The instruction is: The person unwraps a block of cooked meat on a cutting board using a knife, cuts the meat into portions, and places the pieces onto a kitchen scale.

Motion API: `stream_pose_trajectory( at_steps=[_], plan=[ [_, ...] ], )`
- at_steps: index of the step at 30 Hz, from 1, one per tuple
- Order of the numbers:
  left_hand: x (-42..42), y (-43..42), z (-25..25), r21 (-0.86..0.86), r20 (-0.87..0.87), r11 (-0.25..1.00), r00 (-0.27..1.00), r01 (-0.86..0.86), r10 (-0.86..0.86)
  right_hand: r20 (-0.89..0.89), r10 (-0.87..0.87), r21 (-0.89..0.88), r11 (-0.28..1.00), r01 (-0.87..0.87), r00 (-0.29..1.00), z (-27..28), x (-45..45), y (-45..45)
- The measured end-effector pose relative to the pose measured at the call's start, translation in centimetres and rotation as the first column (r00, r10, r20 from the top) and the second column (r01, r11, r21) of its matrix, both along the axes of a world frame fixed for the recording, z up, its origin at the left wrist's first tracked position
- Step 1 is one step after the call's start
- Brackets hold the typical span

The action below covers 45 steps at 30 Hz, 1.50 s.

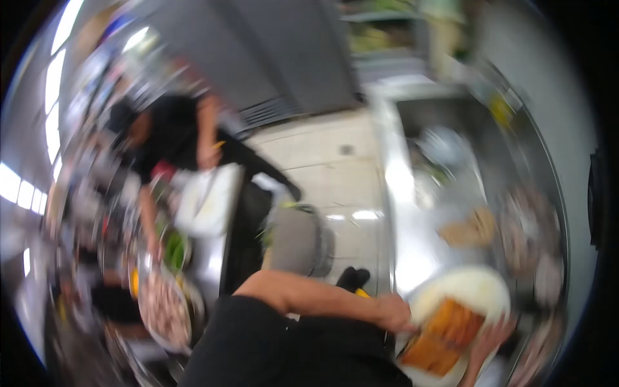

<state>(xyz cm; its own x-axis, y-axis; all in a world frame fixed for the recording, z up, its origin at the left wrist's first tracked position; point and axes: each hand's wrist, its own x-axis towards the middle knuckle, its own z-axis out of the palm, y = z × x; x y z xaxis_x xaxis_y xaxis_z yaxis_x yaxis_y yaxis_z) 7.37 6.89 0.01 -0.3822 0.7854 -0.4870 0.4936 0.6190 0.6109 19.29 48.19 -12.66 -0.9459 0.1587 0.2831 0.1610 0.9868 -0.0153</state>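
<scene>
A round white cutting board point(474, 284) lies at the lower right by the steel sink counter. On it rests an orange-brown slab of food point(445, 335), its kind too blurred to name. My left hand point(393, 314) reaches across my body, its fingers closed at the board's left edge. At the opposite edge, my right hand point(493, 335) grips the rim beside the slab. Motion blur smears both hands, and the fingers under the rim are hidden.
Behind the board is a steel sink point(445, 155) with a pale bowl point(445, 145) in it. A grey bin point(296, 238) stands on the tiled floor. At left, a co-worker point(171, 129) works by a white board point(209, 200) and a bowl of pale pieces point(164, 309).
</scene>
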Motion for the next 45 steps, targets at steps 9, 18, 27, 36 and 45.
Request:
stream_pose_trajectory(
  at_steps=[9, 18, 27, 36, 45],
  plan=[
    [0.7, -0.8, -1.1, -0.125, -0.253, 0.982, 0.952, 0.143, -0.171, 0.05, -0.268, -0.266, 0.925, 0.271, 0.962, 9.8, -1.1, -9.1],
    [0.8, 0.9, 1.6, -0.219, -0.244, 0.966, 0.95, 0.14, -0.193, 0.028, -0.29, -0.334, 0.899, 0.283, 0.957, 6.7, -1.6, -8.3],
    [0.6, 0.6, -0.6, -0.164, -0.251, 0.978, 0.954, 0.127, -0.166, -0.012, -0.282, -0.284, 0.921, 0.267, 0.959, 6.0, -2.0, -8.4],
    [1.5, -1.0, 2.0, -0.23, -0.229, 0.969, 0.963, 0.086, -0.14, 0.129, -0.236, -0.443, 0.855, 0.269, 0.963, 5.1, -1.8, -10.3],
    [1.5, -2.4, 1.2, -0.241, -0.176, 0.966, 0.974, 0.097, -0.142, 0.011, -0.293, -0.372, 0.886, 0.276, 0.956, 5.0, -2.3, -11.8]
  ],
)
